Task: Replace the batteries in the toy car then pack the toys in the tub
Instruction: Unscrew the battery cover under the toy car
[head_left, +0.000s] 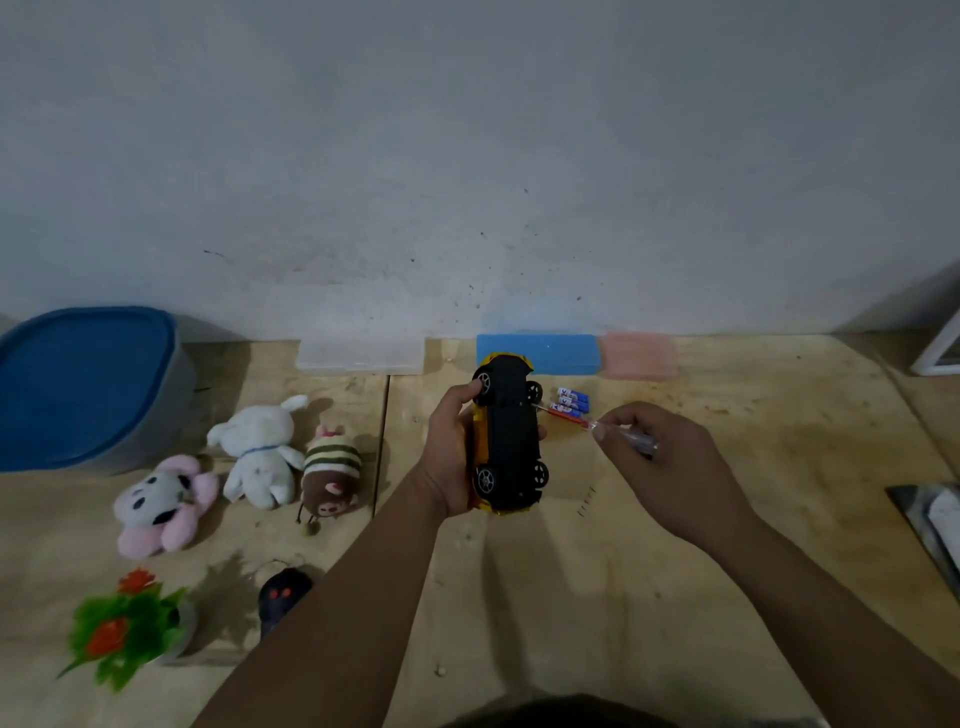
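Yellow plastic toy car (506, 441) with a flat black underside is up off the wooden tabletop (571, 571), near the middle of the view. It is turned over, so the black bottom faces up at the camera. Its long way runs from the person toward the wall, with one end pointing at the wall and the other end pointing back at the person. Four small black wheels with silver middles stick out at the corners. Yellow shows along the left edge and at both ends.

The left hand (451, 457) holds the car from the left side, with the fingers curled round its body and the thumb by the far left wheel. The right hand (660, 457) pinches a thin screwdriver with a clear and red handle (597, 427). The metal tip points left at the car's right side, near the far right wheel.

Three small blue and white batteries (572, 402) lie on the tabletop just right of the car. A grey tub with a blue lid (88, 384) sits far to the left by the wall. Near it lie a white plush rabbit (262, 452), a pink and white plush toy (161, 501) and a brown striped plush toy (330, 475).
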